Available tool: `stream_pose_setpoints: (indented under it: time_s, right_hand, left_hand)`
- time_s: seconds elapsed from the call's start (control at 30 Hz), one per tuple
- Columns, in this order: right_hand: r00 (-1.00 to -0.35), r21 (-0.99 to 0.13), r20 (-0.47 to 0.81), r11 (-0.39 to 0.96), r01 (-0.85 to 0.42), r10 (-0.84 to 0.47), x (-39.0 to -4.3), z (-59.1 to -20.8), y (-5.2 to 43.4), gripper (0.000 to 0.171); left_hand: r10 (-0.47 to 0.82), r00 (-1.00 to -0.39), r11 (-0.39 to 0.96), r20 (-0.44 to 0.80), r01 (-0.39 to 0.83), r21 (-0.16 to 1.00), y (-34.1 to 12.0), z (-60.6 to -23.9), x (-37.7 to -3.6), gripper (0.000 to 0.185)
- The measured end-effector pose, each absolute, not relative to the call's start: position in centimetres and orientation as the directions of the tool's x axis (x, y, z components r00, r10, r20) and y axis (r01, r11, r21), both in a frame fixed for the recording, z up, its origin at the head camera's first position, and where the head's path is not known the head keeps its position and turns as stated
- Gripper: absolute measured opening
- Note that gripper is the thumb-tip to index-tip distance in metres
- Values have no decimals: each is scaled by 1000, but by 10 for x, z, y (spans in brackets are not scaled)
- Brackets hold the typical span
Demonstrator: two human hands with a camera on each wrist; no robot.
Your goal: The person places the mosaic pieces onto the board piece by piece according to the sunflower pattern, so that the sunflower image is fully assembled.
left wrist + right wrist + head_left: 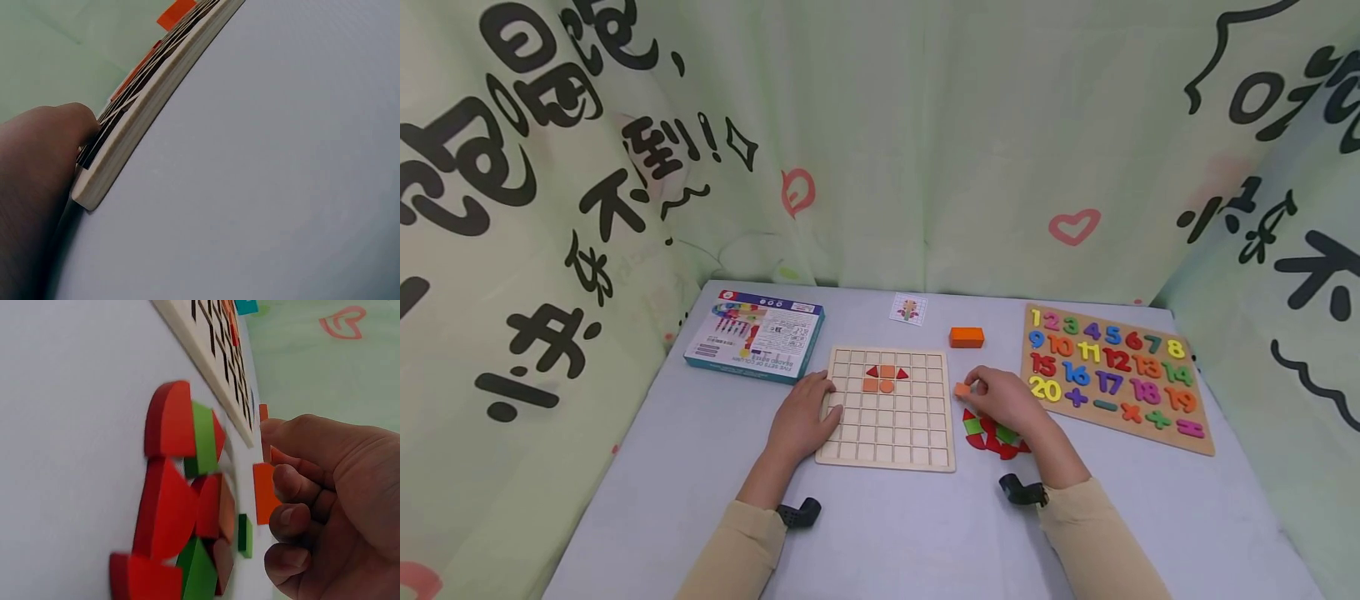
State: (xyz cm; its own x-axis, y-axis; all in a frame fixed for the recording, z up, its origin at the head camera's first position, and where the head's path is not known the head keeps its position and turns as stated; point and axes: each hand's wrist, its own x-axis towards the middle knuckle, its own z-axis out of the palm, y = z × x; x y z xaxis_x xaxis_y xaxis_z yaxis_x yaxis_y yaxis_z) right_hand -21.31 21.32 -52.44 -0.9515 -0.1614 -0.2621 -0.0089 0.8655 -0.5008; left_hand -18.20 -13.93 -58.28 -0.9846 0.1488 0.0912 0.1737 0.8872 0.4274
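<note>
The grid board (886, 408) lies flat in front of the person, 4 pieces set in its upper rows. The left hand (805, 417) rests on its left edge, fingers flat. The right hand (1003, 398) hovers just right of the board over a pile of loose pieces (992, 435), pinching a small orange piece (962, 389), probably square. The board lies to that hand's left.

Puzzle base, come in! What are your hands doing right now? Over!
Left hand flat on grid board, steadying it. Right hand pinching small orange piece beside board. Loose red and green pieces under right hand.
</note>
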Motion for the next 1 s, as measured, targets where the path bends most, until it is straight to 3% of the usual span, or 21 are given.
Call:
stream_pose_setpoints:
  time_s: [0.43, 1.0]
  right_hand:
    - [-942, -522, -238, 849, -81, -237, -222, -517, 169, 33]
    - [-944, -495, -130, 845, -202, -302, -229, -539, 128, 22]
  left_hand:
    - [146, -982, 886, 116, 182, 426, -141, -587, -183, 43]
    - [146, -983, 890, 108, 178, 419, -140, -586, -183, 45]
